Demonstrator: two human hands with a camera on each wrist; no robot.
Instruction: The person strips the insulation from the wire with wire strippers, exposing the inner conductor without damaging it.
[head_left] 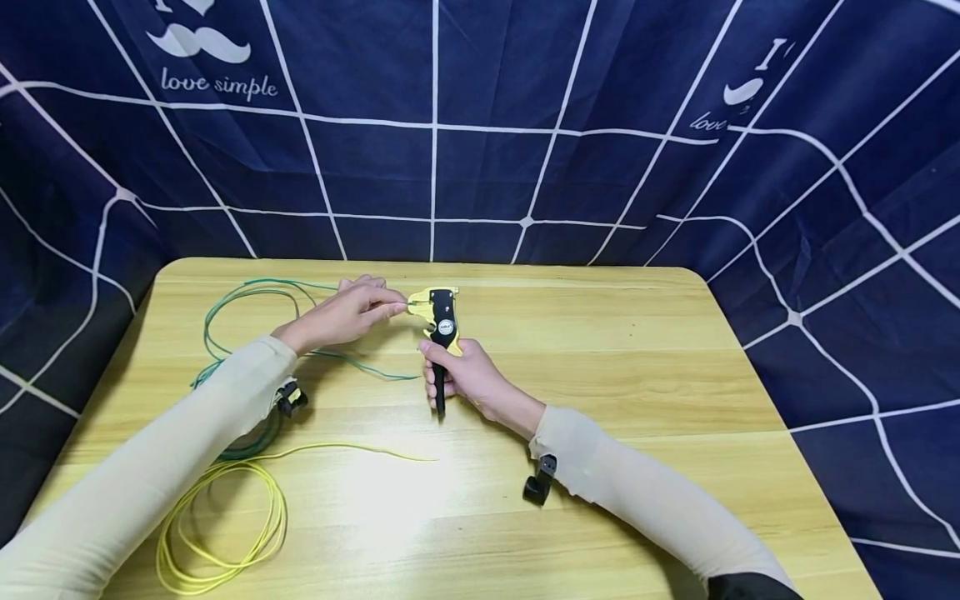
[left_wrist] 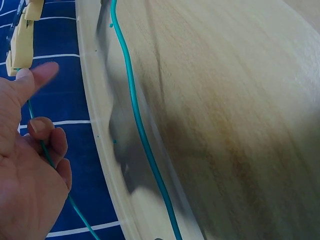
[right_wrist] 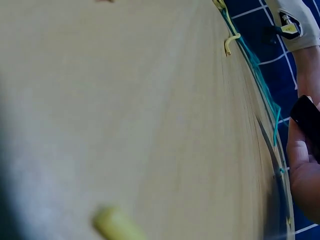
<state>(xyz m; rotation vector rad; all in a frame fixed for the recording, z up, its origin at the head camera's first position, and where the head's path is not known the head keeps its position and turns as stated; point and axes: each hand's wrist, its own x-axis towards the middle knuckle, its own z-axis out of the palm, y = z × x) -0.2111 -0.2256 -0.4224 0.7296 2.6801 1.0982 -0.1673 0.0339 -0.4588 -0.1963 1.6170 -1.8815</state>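
Observation:
My right hand [head_left: 480,377] grips the handles of a yellow-and-black wire stripper [head_left: 443,310], held upright over the far middle of the table. Its head faces left. At that head, my left hand [head_left: 337,315] pinches a green wire [left_wrist: 77,210] between thumb and forefinger, the wire's tip reaching into the yellow jaws. In the left wrist view the wire runs down across the palm, and the other fingers curl loosely beside it. Only the dark handle end [right_wrist: 306,120] and part of the right hand show in the right wrist view.
On the wooden table [head_left: 600,350], green wire loops [head_left: 207,333] lie left, under and behind my left arm. A coil of yellow wire [head_left: 279,525] lies at the front left, its free end stretching right. Dark blue cloth [head_left: 495,175] hangs behind and at both sides.

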